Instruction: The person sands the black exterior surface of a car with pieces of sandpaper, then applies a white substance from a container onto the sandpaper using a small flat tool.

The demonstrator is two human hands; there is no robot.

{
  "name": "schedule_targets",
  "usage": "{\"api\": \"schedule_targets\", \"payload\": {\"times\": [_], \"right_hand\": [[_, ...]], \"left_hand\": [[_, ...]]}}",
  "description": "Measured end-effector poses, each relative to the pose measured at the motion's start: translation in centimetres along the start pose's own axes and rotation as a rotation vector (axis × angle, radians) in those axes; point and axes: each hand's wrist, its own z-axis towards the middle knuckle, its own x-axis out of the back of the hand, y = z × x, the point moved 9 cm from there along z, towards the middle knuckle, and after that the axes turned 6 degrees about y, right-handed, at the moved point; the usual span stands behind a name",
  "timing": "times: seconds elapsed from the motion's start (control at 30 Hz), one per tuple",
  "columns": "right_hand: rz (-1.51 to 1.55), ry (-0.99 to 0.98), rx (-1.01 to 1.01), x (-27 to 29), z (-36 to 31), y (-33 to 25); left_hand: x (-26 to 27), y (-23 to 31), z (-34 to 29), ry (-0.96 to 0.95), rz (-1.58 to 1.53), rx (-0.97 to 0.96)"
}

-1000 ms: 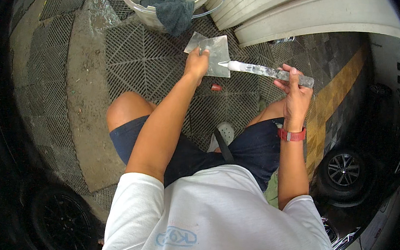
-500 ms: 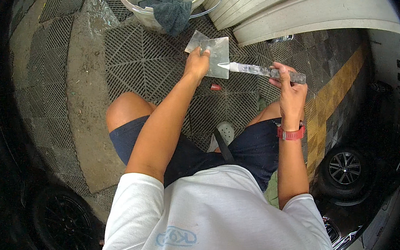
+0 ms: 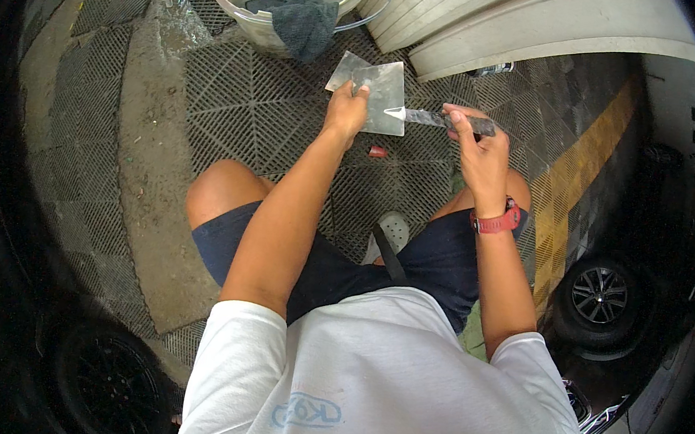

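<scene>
My left hand pinches two overlapping thin, squarish grey plates, thumb on top. One sits at an angle behind the other. My right hand has its fingers closed round a narrow greyish stick-like tool with a shiny, smeared shaft and a white pointed tip. That tip meets the right edge of the front plate; whether it is a nozzle or white paste on a blade I cannot tell. Below the plates, a small red cap-like piece lies on the floor grating.
A whitish bucket with a dark grey cloth over its rim stands ahead. Pale ribbed panels are at far right. Black plastic grating covers the floor, with a yellow stripe. Dark vehicles with wheels flank me.
My right hand has moved left toward the plates, bringing the tool with it, and more of the tool's tip now overlaps the front plate. My left hand has hardly moved.
</scene>
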Motion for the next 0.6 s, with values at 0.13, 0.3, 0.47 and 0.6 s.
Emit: {"api": "schedule_targets", "payload": {"times": [0.13, 0.3, 0.47, 0.6], "right_hand": [[0.025, 0.01, -0.136, -2.9, 1.9, 5.5], [0.457, 0.173, -0.636, -6.1, 4.2, 18.7], [0.666, 0.469, -0.917, -5.8, 0.8, 21.8], [0.965, -0.173, -0.929, -12.1, 0.9, 14.9]], "left_hand": [[-0.3, -1.7, 1.4, -0.028, -0.107, 0.029], [-1.2, -1.3, 0.3, -0.252, -0.344, 0.113], [-0.3, -1.8, 1.0, -0.182, -0.475, 0.167], [-1.4, 1.7, -1.0, -0.454, -0.58, 0.085]]}}
